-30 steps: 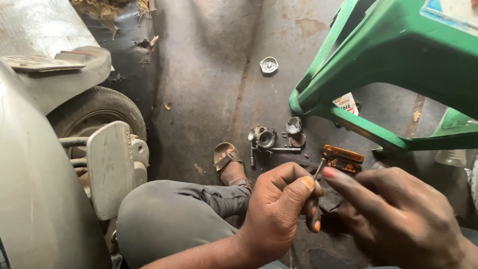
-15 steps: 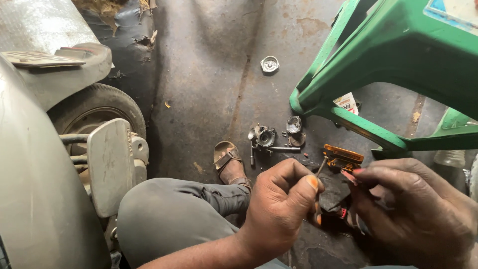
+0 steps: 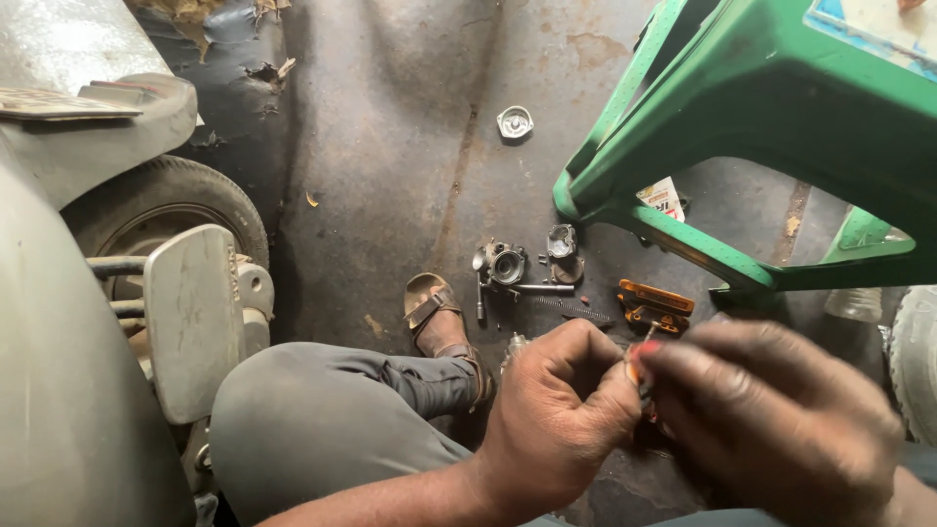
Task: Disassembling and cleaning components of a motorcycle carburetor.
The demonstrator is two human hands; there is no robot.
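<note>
My left hand (image 3: 556, 415) is closed in a pinch on a thin small metal part (image 3: 646, 335) that sticks up between the two hands. My right hand (image 3: 781, 420) is blurred. Its fingers curl against the left fingertips around the same part, with a bit of something red (image 3: 648, 414) showing under them. What the red bit is cannot be told. Both hands hover low over the dark concrete floor (image 3: 390, 195), just in front of my bent knee (image 3: 312, 420) and sandalled foot (image 3: 434, 314).
Carburettor pieces (image 3: 505, 263) and an orange part (image 3: 655, 304) lie on the floor beyond the hands, and a round metal cap (image 3: 514, 122) farther off. A green plastic stool (image 3: 742, 127) stands at the right, a scooter wheel (image 3: 166, 210) and body at the left.
My right hand has shifted left and closed over the left fingertips, covering more of the small part. The left hand has stayed almost still.
</note>
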